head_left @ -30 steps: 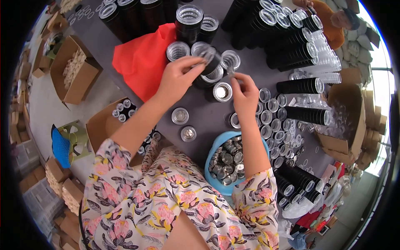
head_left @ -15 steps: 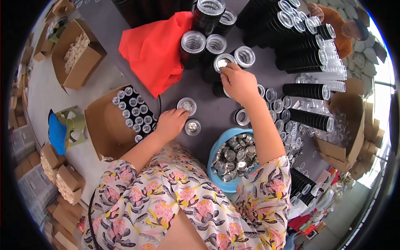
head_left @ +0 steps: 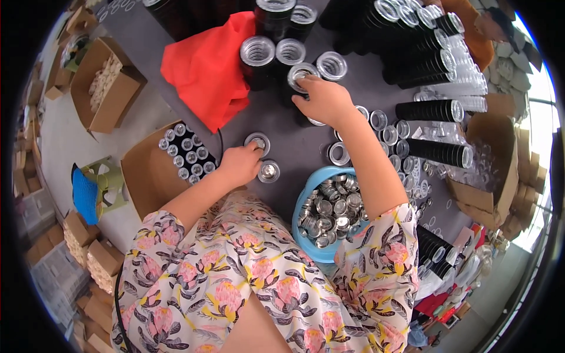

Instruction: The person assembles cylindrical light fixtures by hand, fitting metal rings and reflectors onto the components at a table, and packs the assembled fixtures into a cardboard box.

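Note:
My left hand [head_left: 240, 165] rests near the front edge of the dark grey table [head_left: 294, 147], its fingertips on a small round tin [head_left: 257, 141]. A second tin [head_left: 269, 171] lies just to the right of that hand. Farther back, my right hand [head_left: 323, 100] lies on top of a stack of black tins with clear lids [head_left: 300, 79], fingers curled over the top lid. A blue basin [head_left: 306, 203] full of silver tins sits between my arms at the table's edge.
A red cloth [head_left: 206, 65] lies at the back left. Stacks of black tins [head_left: 412, 41] and loose clear lids [head_left: 388, 132] fill the back and right. A cardboard box of capped jars [head_left: 185, 156] stands left of the table; more boxes [head_left: 106, 82] sit on the floor.
My left hand came down from the stacks to the tins at the front edge. My right hand moved up onto a stack of tins.

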`<state>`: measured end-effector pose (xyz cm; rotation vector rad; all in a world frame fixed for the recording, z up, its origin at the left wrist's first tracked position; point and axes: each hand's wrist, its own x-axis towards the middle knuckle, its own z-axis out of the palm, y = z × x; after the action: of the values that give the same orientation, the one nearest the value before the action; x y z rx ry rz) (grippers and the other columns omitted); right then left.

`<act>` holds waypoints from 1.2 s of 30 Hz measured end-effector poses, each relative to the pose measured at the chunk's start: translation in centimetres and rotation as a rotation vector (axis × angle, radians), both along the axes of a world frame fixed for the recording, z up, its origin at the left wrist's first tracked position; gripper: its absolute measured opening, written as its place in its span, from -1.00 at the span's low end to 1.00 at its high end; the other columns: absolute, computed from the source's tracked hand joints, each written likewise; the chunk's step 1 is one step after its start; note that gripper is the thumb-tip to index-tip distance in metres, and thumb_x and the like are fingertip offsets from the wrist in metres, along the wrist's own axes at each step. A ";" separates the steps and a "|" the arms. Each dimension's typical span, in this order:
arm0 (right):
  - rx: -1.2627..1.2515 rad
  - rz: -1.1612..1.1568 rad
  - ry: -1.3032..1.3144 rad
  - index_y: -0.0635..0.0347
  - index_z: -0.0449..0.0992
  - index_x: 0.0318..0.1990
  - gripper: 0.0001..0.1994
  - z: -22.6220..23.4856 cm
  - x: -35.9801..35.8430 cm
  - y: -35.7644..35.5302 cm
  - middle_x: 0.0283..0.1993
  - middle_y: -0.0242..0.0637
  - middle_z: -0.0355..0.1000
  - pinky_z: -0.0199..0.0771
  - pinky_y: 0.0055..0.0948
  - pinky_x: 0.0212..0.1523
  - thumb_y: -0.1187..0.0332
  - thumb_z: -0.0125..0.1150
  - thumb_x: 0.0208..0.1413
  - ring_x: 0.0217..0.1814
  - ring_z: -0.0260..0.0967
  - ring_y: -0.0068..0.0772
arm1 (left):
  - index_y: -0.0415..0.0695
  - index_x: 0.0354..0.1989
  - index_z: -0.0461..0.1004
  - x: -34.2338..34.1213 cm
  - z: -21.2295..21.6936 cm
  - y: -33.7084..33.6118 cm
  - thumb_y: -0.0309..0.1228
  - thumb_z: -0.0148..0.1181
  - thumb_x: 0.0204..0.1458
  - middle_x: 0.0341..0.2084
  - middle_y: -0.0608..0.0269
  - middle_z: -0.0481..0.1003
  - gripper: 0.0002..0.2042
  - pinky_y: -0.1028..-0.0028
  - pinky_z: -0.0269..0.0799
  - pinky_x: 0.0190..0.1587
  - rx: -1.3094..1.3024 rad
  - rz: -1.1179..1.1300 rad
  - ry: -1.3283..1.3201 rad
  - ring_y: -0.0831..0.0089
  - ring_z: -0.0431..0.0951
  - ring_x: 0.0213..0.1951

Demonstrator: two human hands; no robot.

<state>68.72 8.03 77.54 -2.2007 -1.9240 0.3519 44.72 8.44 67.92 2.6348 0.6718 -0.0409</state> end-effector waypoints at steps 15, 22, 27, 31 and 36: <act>0.051 -0.772 0.274 0.14 0.49 -0.28 -0.83 -10.1 -8.6 -27.4 -0.26 -0.28 0.45 0.42 -0.30 -0.43 0.32 0.17 -0.04 -0.46 0.42 -0.15 | -0.15 -0.46 0.52 8.2 -5.1 -13.5 -0.41 0.10 -0.21 -0.41 0.24 0.40 -0.85 0.32 0.34 -0.34 0.151 -0.902 0.038 0.33 0.45 -0.37; -0.005 -0.755 0.002 0.05 0.49 -0.26 -0.84 -13.1 -8.7 -28.2 -0.21 -0.37 0.42 0.43 -0.31 -0.46 0.36 0.18 -0.06 -0.41 0.43 -0.17 | -0.12 -0.41 0.58 9.8 -4.8 -14.0 -0.43 0.11 -0.17 -0.37 0.16 0.47 -0.84 0.39 0.38 -0.45 0.183 -0.933 0.289 0.31 0.52 -0.39; 0.154 -1.009 0.461 0.23 0.48 -0.34 -0.86 -14.4 -7.2 -29.2 -0.50 -0.28 0.41 0.35 -0.44 -0.54 0.36 0.18 -0.01 -0.55 0.38 -0.38 | -0.09 -0.40 0.59 11.1 -2.9 -14.1 -0.45 0.12 -0.17 -0.38 0.28 0.57 -0.84 0.38 0.44 -0.41 0.000 -0.931 0.483 0.38 0.58 -0.33; 0.225 -1.160 0.826 0.27 0.43 -0.40 -0.90 -9.4 -5.4 -27.0 -0.60 -0.53 0.25 0.11 -0.63 -0.69 0.42 0.08 0.06 -0.67 0.14 -0.71 | -0.11 -0.44 0.59 10.0 -4.7 -13.8 -0.43 0.14 -0.23 -0.44 0.21 0.56 -0.84 0.31 0.46 -0.43 -0.169 -0.717 0.390 0.27 0.58 -0.36; 0.361 -1.246 1.161 0.19 0.39 -0.46 -0.91 -6.2 -2.9 -25.0 -0.64 -0.57 0.20 -0.08 -0.69 -0.73 0.46 0.07 0.07 -0.72 0.00 -0.81 | -0.16 -0.50 0.45 8.5 -0.6 -12.2 -0.32 0.10 -0.21 -0.52 0.08 0.48 -0.83 0.22 0.41 -0.38 -0.596 -0.435 0.002 0.19 0.52 -0.42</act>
<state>65.83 -16.93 71.38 -1.7759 0.0448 0.6992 53.17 -3.74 67.34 2.1434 0.0486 -0.3178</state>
